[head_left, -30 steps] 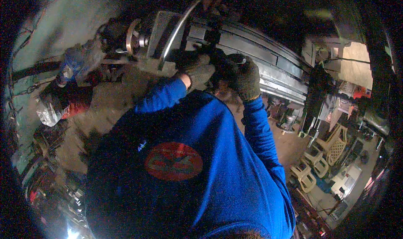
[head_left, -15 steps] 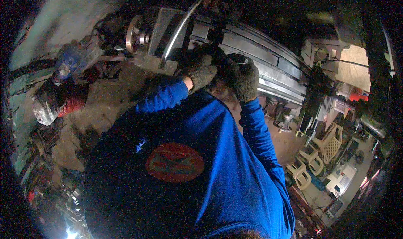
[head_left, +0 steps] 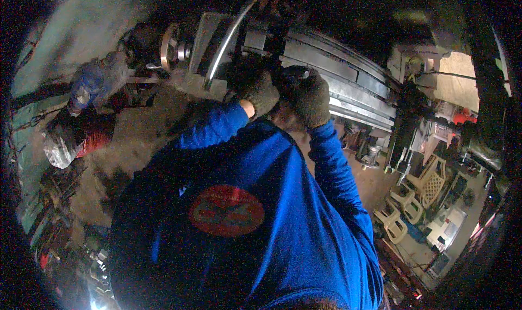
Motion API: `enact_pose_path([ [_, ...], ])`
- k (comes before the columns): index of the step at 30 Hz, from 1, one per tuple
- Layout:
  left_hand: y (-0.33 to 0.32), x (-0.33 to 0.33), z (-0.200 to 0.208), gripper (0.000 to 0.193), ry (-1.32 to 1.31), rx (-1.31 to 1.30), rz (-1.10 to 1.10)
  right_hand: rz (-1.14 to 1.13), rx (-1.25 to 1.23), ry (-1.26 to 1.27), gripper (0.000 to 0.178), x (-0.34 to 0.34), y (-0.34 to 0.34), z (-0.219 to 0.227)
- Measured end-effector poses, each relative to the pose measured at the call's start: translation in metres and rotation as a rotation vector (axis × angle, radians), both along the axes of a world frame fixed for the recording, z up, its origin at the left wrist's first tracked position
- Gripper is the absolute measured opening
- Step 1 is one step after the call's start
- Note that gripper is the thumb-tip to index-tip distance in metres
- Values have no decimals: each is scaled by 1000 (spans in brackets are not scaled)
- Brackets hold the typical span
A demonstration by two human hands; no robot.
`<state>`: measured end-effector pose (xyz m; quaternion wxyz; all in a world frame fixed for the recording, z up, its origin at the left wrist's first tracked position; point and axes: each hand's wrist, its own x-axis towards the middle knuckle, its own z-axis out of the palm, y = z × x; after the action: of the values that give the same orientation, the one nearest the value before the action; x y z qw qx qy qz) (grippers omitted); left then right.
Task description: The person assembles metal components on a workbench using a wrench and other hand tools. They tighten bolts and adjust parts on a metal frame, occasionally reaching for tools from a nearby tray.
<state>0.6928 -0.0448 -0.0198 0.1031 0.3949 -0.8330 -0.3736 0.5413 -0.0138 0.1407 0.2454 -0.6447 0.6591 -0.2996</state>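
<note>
My left hand (head_left: 262, 96), in a dark knitted glove, is bent inward at the front edge of a metal machine table (head_left: 321, 57). Its fingers look curled, but whatever lies in them is lost in shadow. Close to its right, my right hand (head_left: 314, 100) wears the same kind of glove and is closed, knuckles up. A small shiny metal tip (head_left: 306, 74) shows at the top of that hand; I cannot make out the thing it belongs to. Between the two hands the space is too dark to read. Both forearms are in blue sleeves.
A curved shiny metal strip (head_left: 231, 38) rises left of my hands, with a handwheel (head_left: 167, 46) beyond it. Farther left are a clear plastic bag (head_left: 58, 147) and red cloth (head_left: 97, 138). Beige plastic chairs (head_left: 433, 185) stand at the right.
The whole view has shifted slightly. My right hand sits a little nearer my left hand, and its shiny tip shows at a different angle. Both hands stay at the machine.
</note>
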Motion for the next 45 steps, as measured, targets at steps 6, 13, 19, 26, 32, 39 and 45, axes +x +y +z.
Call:
enact_pose_path([
  [6, 1, 12, 78, 47, -39, 271, 266, -20, 86, 102, 27, 9, 3, 13],
  [13, 7, 10, 69, 58, 140, 299, 407, -125, 62, -132, 32, -1, 2, -12],
  [19, 21, 15, 60, 59, 324, 99, 524, -230, 52, -372, 25, 6, 6, 7],
  [26, 1, 41, 133, 43, 814, 389, 498, -90, -255, 138, 30, -8, 18, 16],
  [32, 2, 37, 129, 36, 911, 459, 370, -41, -235, 432, 31, -17, 32, 24],
  [39, 0, 31, 138, 34, 770, 369, 254, -231, -294, 93, 37, -21, 68, -26],
  [45, 2, 28, 96, 37, 734, 201, 130, -243, -289, 434, 33, -12, 75, -3],
])
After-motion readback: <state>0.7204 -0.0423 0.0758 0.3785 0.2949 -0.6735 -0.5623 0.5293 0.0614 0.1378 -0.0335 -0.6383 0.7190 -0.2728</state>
